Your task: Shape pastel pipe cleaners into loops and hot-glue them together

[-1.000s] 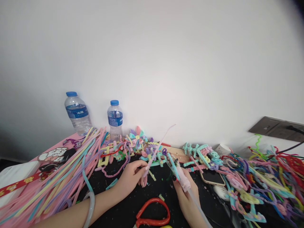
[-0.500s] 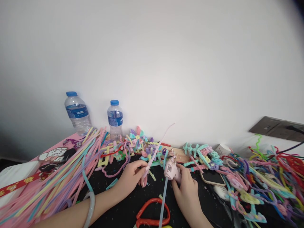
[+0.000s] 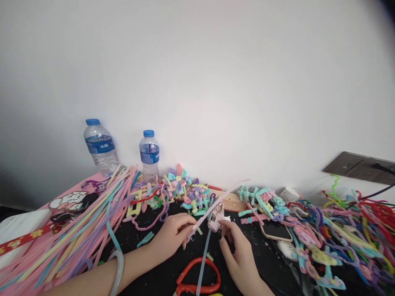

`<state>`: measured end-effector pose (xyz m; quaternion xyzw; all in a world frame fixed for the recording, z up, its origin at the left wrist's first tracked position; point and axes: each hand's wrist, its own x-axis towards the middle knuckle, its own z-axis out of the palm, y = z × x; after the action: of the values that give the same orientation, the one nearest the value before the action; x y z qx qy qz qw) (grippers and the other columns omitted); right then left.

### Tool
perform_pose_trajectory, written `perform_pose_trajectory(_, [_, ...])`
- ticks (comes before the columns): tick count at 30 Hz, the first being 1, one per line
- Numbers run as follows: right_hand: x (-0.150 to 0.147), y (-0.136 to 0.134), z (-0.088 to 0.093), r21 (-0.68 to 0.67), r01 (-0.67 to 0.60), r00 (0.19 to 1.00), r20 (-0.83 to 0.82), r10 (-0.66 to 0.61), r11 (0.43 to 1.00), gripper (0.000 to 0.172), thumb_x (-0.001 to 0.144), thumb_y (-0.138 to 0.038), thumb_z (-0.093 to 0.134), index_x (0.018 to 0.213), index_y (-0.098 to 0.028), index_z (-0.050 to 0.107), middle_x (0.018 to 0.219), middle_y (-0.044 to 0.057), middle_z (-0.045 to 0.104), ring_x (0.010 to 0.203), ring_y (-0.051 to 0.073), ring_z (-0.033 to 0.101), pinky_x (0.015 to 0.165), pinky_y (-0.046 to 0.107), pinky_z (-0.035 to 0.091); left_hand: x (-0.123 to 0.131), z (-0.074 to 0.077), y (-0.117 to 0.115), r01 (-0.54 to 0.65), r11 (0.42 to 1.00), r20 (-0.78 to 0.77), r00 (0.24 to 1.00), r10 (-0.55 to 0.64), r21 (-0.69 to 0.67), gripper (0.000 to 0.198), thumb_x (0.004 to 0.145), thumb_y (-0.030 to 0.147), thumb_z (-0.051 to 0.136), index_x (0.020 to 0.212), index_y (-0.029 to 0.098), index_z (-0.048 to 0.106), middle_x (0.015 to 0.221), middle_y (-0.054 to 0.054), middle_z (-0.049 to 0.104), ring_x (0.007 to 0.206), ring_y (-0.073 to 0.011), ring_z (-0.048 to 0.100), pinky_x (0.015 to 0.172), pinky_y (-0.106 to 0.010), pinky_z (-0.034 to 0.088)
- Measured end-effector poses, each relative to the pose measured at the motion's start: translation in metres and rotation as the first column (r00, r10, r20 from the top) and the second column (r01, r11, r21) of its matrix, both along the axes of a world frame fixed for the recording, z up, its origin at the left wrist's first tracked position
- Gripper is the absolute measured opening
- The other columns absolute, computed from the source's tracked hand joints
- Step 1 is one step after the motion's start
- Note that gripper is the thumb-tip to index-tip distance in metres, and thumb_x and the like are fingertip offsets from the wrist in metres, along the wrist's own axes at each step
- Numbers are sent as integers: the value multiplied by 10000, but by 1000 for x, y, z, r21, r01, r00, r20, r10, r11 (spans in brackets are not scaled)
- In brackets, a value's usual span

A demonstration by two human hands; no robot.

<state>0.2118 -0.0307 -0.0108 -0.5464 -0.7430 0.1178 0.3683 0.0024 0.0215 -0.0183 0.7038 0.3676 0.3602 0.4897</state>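
A pink pipe cleaner [image 3: 212, 209] is pinched in my left hand [image 3: 174, 234], its long free end slanting up to the right and a folded part under the fingers. A pale pink glue gun [image 3: 214, 224] lies on the black mat, nozzle pointing away, partly behind the pipe cleaner. From its rear a translucent glue stick [image 3: 203, 259] runs toward me. My right hand [image 3: 239, 248] is beside the glue gun, thumb and forefinger apart, fingertips at its body and no longer wrapped round the handle. Red-handled scissors [image 3: 218, 277] lie below, between my hands.
Loose pipe cleaners [image 3: 89, 222] spread on the left. Finished pipe-cleaner flowers [image 3: 179, 177] and shapes line the back before two water bottles [image 3: 150, 154]. On the right lie a phone [image 3: 277, 231], a white mouse [image 3: 287, 250] and tangled pipe cleaners [image 3: 348, 234]. A wall socket [image 3: 354, 165] is behind.
The glue gun has shifted slightly left and down onto the mat, and my right fingers have loosened from its handle. The pipe cleaner in my left hand has tilted over to the right.
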Motion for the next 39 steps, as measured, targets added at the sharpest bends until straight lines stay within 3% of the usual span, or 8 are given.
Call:
perform_pose_trajectory(5, [-3,-1,-3,-40,-32,991,-128,27,999,182,875,-207,440,1032,-187,529,660,-14,546,537,158,516,514,248,437,-2,5,-6,108,984,-141,986,-88,140,229,875,172,436,858,176,664,813,-26,573,508,-91,506,503,-190,432])
perform_pose_trajectory(9, [-2,0,-8,-42,-73,953,-298,57,996,179,882,-268,471,1006,-179,563,731,32,605,631,182,583,551,249,474,-2,8,-7,164,936,-211,972,-100,313,237,899,179,448,891,197,684,823,-44,636,729,-166,574,711,-245,451])
perform_pose_trajectory(12, [-3,-1,-7,-17,-88,937,-340,77,996,170,884,-313,490,930,-184,590,827,71,639,712,201,606,589,257,486,-2,10,-7,199,910,-240,964,-115,365,250,916,195,431,927,201,681,861,-54,659,795,-184,588,764,-260,445])
perform_pose_trajectory(16, [-6,-2,0,-33,-122,942,-319,105,992,192,903,-320,455,831,-193,580,754,37,606,671,186,571,581,248,454,-3,11,-7,237,892,-299,946,-122,386,256,928,197,419,946,194,674,900,-59,662,831,-185,600,779,-247,438])
perform_pose_trajectory(22, [-7,0,3,-47,-117,972,-212,105,992,317,919,-292,403,618,-201,445,581,-29,438,553,143,417,529,234,352,-3,13,-8,257,877,-345,932,-113,405,251,929,195,418,935,186,669,904,-63,658,814,-182,604,750,-236,431])
perform_pose_trajectory(33, [-5,-1,2,-46,-168,972,-174,157,985,221,936,-263,380,782,-205,528,675,-5,520,616,159,480,579,237,383,-2,11,-7,145,934,-233,970,-69,327,167,889,181,504,946,193,661,907,-38,637,846,-167,587,806,-251,429])
perform_pose_trajectory(39, [-5,-1,0,-58,-181,969,-183,168,982,241,942,-273,374,770,-201,527,665,-2,507,628,161,487,602,245,396,-2,11,-6,130,943,-232,971,-58,307,153,869,153,526,946,200,649,923,-21,619,846,-157,575,770,-242,433])
